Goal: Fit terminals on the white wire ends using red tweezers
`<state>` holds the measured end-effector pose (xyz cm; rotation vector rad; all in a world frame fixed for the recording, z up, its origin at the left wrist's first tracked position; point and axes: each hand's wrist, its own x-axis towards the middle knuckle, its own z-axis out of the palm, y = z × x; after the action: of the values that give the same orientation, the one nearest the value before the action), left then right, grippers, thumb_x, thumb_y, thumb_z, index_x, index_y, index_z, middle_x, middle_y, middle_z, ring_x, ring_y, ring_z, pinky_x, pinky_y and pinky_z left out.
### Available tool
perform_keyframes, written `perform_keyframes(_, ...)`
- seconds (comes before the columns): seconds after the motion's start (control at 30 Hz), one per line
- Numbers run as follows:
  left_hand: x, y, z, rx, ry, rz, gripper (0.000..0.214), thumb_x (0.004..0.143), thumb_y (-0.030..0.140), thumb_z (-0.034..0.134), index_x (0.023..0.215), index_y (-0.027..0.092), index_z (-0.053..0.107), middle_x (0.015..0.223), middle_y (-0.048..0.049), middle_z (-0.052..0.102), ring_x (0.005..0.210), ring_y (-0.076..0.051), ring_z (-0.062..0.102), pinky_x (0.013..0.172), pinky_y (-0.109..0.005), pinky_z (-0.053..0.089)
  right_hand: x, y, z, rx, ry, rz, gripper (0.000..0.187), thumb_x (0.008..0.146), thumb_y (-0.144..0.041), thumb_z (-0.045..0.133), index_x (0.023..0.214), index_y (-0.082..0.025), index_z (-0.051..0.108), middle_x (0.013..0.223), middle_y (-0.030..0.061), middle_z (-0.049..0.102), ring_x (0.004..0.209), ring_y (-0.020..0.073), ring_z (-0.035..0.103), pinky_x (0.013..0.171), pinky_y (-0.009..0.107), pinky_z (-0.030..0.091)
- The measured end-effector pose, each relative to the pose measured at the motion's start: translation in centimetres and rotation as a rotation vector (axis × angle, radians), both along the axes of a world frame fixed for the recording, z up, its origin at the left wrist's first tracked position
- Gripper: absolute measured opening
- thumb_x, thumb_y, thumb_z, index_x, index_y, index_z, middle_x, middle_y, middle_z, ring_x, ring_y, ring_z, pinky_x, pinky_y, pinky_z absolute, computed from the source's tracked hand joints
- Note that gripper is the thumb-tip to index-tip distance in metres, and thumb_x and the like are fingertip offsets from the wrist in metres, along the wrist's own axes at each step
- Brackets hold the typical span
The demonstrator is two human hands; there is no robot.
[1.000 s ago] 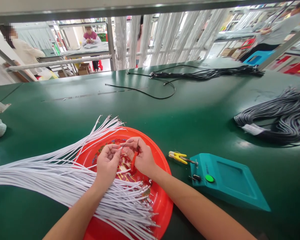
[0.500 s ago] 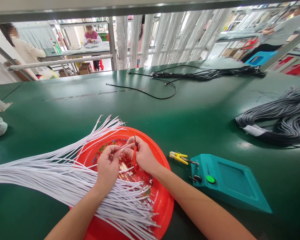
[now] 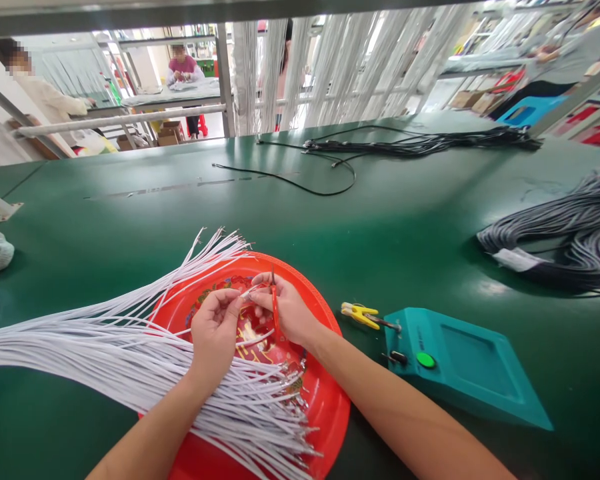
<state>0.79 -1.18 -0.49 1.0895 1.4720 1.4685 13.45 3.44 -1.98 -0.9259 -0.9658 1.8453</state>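
My left hand [image 3: 214, 330] pinches a white cable [image 3: 248, 291] near its stripped end, above a red basin [image 3: 325, 317]. Close on its right, my right hand [image 3: 291, 313] is closed around a pair of red-handled scissors [image 3: 275, 312], blades pointing up and away. Its thumb and fingertips are at the same cable end; whether they grip it is hard to make out. A thick bundle of white cables [image 3: 105, 343] comes in from the left and lies across the basin, its bare ends at the right. A smaller group of cable ends [image 3: 215, 250] rests over the far rim.
Right of the basin stands a teal device [image 3: 473, 363] with a green button and a yellow clip [image 3: 360, 314]. Black cables [image 3: 405, 143] lie at the back; a coil of grey-black cable [image 3: 555, 233] is far right. Beyond the green table [image 3: 180, 200], several people work.
The scissors have turned more upright in my right hand, and that hand has shifted slightly right. My left hand keeps its pinch on the cable. The view has moved slightly.
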Motion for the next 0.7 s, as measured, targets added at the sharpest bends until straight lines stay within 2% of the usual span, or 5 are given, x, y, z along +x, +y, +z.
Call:
perform_keyframes(0.13,0.0,0.1,0.1,-0.025,-0.008,0.007,0.020,0.068,0.031,0.066,0.079,0.015,0.060,0.070,-0.0009,0.062,0.064,-0.011,0.058,0.061,-0.021,0.048,-0.3,-0.6,0.2,0.246,-0.069,-0.119,0.023,0.071,-0.026,0.062,0.087,-0.020,0.046,0.069,-0.0022,0.061,0.053,0.0094,0.053,0.052,0.022,0.043)
perform_keyframes(0.27,-0.1,0.0,0.0,-0.086,-0.050,-0.067,0.024,0.067,0.031,0.068,0.080,0.014,0.058,0.066,-0.0002,0.061,0.058,-0.010,0.057,0.055,-0.020,0.046,-0.2,-1.1,-0.3,0.619,-0.405,-0.220,0.016,0.075,-0.021,0.057,0.089,-0.021,0.051,0.079,0.0015,0.064,0.071,0.0151,0.061,0.065,0.027,0.048)
perform_keyframes(0.4,-0.1,0.0,-0.2,-0.126,-0.111,-0.102,0.026,0.067,0.032,0.068,0.083,0.014,0.057,0.065,0.0016,0.059,0.055,-0.008,0.056,0.053,-0.018,0.044,0.2,-1.2,-1.2,0.982,-0.703,-0.206,0.035,0.072,-0.011,0.048,0.105,-0.022,0.051,0.091,0.0054,0.067,0.077,0.0176,0.064,0.066,0.028,0.049)
perform_keyframes(0.53,-0.3,0.1,-0.3,-0.112,-0.126,-0.075,0.027,0.070,0.032,0.065,0.088,0.015,0.056,0.066,0.0038,0.054,0.052,-0.005,0.051,0.049,-0.016,0.041,0.5,-1.1,-1.3,1.001,-0.740,-0.138,0.048,0.071,-0.009,0.047,0.116,-0.022,0.043,0.089,0.0038,0.068,0.077,0.0174,0.064,0.068,0.027,0.048)
perform_keyframes(0.7,-0.3,0.1,0.0,-0.103,-0.105,-0.045,0.031,0.072,0.032,0.063,0.097,0.014,0.058,0.070,0.0020,0.056,0.053,-0.006,0.050,0.050,-0.017,0.042,0.4,-1.0,-0.5,0.867,-0.856,-0.101,0.028,0.080,-0.023,0.050,0.107,-0.021,0.047,0.072,0.0024,0.063,0.058,0.0166,0.057,0.056,0.027,0.041)
